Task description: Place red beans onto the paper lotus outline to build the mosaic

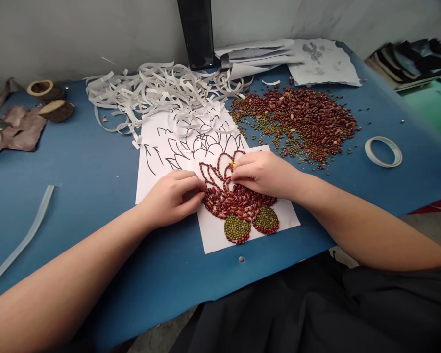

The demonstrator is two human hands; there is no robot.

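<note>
Resting on the white sheet (213, 240), the bean lotus mosaic (237, 201) lay directly between both hands, its long axis running from them toward the loose bean pile (301, 122). The right hand (262, 171) pinched at a yellow piece (232, 163) on the upper petals and was nearer it. The left hand (171, 196), fingers curled, pressed the mosaic's left edge.

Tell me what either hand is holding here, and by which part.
Cannot be told for sure. Right hand pinches at a small yellow bit on the bean picture; left hand rests curled at its edge.
</note>
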